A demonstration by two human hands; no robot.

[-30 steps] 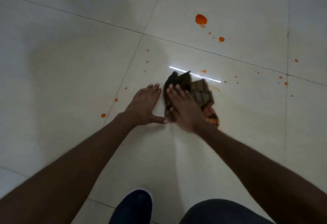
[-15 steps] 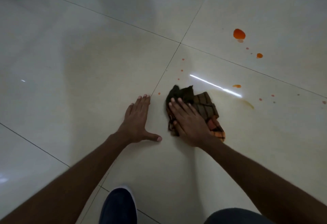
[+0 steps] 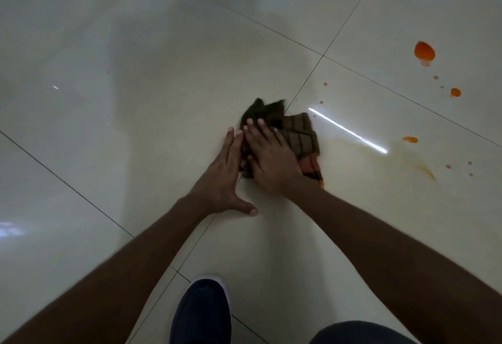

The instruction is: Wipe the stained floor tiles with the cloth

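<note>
I'm mid-wipe. My right hand (image 3: 269,158) presses flat on the bunched cloth (image 3: 298,131), fingers (image 3: 261,129) straight, not clenched, by a tile joint on the floor (image 3: 135,126). My left hand (image 3: 222,178) lies flat just beside the cloth, its fingers released. Orange stains (image 3: 424,51) lie well to the right. Next, I judge, the cloth must slide that way under steady pressure.

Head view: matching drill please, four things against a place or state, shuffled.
Things:
1. right hand
2. left hand
3. big orange blob
4. shoe

Places or states:
A. dark blue, at the bottom edge
B. flat on the tile, at the left edge of the cloth
C. pressing flat on top of the cloth
D. upper right, well clear of the cloth

Pairs: 1-C, 2-B, 3-D, 4-A
</note>
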